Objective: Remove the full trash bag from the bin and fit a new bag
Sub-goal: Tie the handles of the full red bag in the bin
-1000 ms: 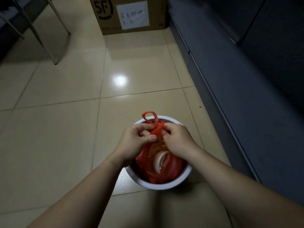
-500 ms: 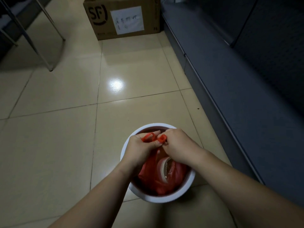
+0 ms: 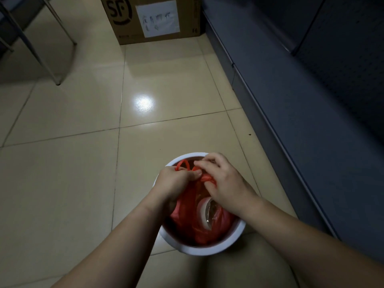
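Observation:
A round white bin (image 3: 207, 249) stands on the tiled floor, with a red plastic trash bag (image 3: 185, 213) inside it. Through the bag shows a white round object (image 3: 202, 213). My left hand (image 3: 174, 181) is closed on one red bag handle at the bin's far left rim. My right hand (image 3: 224, 181) pinches the other handle, its fingers crossing over toward the left hand. The twisted handles meet between my two hands above the bin.
A cardboard box (image 3: 153, 17) with a white label stands at the far end of the floor. A dark cabinet front (image 3: 301, 104) runs along the right. Metal chair legs (image 3: 52, 59) stand at the far left.
The tall handle loop seen a second ago has been pulled down. My hands have drawn together over the bin, and my right fingers now reach across the handles.

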The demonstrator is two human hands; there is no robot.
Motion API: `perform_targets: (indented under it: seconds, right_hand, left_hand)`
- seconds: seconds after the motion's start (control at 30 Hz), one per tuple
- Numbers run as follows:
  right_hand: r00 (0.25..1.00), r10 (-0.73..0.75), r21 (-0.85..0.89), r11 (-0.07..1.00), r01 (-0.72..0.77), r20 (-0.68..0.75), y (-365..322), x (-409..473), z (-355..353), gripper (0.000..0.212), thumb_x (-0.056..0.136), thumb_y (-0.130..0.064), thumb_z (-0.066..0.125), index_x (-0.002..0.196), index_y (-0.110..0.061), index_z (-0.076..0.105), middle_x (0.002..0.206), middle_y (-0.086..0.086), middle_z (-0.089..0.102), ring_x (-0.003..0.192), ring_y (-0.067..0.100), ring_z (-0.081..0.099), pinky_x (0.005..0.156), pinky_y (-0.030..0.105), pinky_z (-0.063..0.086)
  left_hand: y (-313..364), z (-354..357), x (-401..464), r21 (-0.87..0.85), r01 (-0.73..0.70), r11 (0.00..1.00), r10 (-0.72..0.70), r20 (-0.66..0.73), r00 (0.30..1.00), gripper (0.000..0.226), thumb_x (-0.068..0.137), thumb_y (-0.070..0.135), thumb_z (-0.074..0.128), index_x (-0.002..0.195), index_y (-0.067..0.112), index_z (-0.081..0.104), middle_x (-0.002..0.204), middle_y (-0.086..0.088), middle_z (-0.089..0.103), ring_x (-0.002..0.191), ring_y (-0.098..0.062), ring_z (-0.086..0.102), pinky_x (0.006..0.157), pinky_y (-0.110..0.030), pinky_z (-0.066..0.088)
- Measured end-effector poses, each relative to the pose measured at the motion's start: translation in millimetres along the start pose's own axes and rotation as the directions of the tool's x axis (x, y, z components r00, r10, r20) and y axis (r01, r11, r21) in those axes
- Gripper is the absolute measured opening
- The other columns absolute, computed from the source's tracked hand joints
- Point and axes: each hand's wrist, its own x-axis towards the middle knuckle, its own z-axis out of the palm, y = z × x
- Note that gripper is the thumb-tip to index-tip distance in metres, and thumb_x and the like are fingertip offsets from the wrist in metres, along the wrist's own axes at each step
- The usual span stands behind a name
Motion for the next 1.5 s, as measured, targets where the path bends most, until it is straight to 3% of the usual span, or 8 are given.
perform_targets:
  seconds: [0.2,0.33,0.47,0.57,0.7,0.83,1.13,1.5]
  right_hand:
    - [0.994,0.066,-0.014,0.998,-0.065,0.085,4.5,6.4,0.8,0.03,0.078,-0.018,0.046,0.093,-0.019,0.072,0.095,-0.001,0.071,0.095,0.021,0.064,0.088,0.04,0.049]
    - [0.924,0.32,0.151,0.923,-0.353,0.209,1.1,8.9,-4.0,0.021,0.085,-0.013,0.055,0.091,-0.028,0.068,0.091,-0.007,0.072,0.088,0.011,0.065,0.081,0.028,0.05]
    - [0.836,0.448,0.419,0.724,-0.548,0.318,6.4,8.5,-6.3,0.028,0.086,-0.008,0.06,0.101,-0.03,0.052,0.091,0.005,0.073,0.075,0.014,0.065,0.077,0.035,0.052]
    - [0.831,0.43,0.532,0.637,-0.557,0.354,10.9,8.6,-12.0,0.038,0.078,-0.002,0.067,0.103,-0.025,0.048,0.102,0.009,0.072,0.083,0.016,0.066,0.082,0.039,0.052]
    - [0.952,0.292,0.341,0.889,-0.305,0.093,8.9,2.3,-27.0,0.042,0.064,-0.031,0.076,0.1,-0.036,0.054,0.113,-0.006,0.055,0.107,0.011,0.055,0.097,0.038,0.044]
    - [0.999,-0.003,-0.052,0.999,0.005,0.034,1.8,-8.1,-29.0,0.038,0.065,-0.046,0.079,0.099,-0.042,0.065,0.115,-0.012,0.05,0.116,0.008,0.045,0.094,0.035,0.026]
    - [0.983,-0.09,0.024,0.995,0.095,-0.161,9.3,-8.5,-10.1,0.013,0.079,-0.032,0.07,0.083,-0.024,0.08,0.085,-0.007,0.067,0.089,0.01,0.059,0.081,0.038,0.041]
    - [0.99,0.131,0.137,0.981,-0.137,0.046,29.6,-25.6,-36.1,0.014,0.076,-0.008,0.079,0.072,-0.02,0.075,0.078,-0.007,0.071,0.079,0.007,0.064,0.075,0.029,0.051]
  left_hand:
    - [2.6,-10.3,-0.8,0.544,-0.274,0.793,0.28,0.075,0.957,0.038,0.072,0.032,0.085,0.054,0.015,0.056,0.054,0.003,0.05,0.055,-0.014,0.043,0.058,-0.03,0.038]
    - [9.1,-7.6,-6.1,0.74,-0.386,0.551,0.446,0.13,0.886,0.025,0.076,0.033,0.083,0.072,0.01,0.075,0.057,-0.006,0.066,0.057,-0.024,0.059,0.054,-0.03,0.042]
    - [7.9,-7.0,-7.0,0.727,-0.407,0.553,0.393,0.203,0.897,0.022,0.088,0.031,0.072,0.081,0.01,0.074,0.071,-0.008,0.072,0.066,-0.023,0.063,0.066,-0.036,0.048]
    - [3.9,-7.6,-3.1,0.634,-0.327,0.701,0.229,0.233,0.945,0.03,0.097,0.031,0.06,0.085,0.005,0.07,0.076,-0.013,0.072,0.068,-0.016,0.058,0.072,-0.04,0.052]
    - [1.8,-7.7,-0.3,0.426,-0.172,0.888,0.097,0.192,0.977,0.035,0.101,0.024,0.054,0.096,-0.007,0.07,0.091,-0.022,0.073,0.082,-0.028,0.065,0.088,-0.047,0.055]
    - [2.2,-1.2,-3.0,0.206,-0.033,0.978,-0.013,0.214,0.977,0.03,0.103,0.016,0.05,0.086,0.001,0.07,0.079,-0.015,0.07,0.072,-0.022,0.066,0.075,-0.034,0.056]
    - [8.8,-7.8,-7.3,0.185,-0.109,0.977,0.068,0.214,0.974,0.022,0.095,0.013,0.063,0.078,0.001,0.071,0.068,-0.01,0.069,0.063,-0.018,0.062,0.062,-0.026,0.054]
    - [1.3,-51.2,6.9,0.565,-0.227,0.794,0.293,-0.027,0.956,0.022,0.085,0.022,0.076,0.072,0.005,0.074,0.059,-0.006,0.061,0.056,-0.016,0.051,0.057,-0.031,0.042]
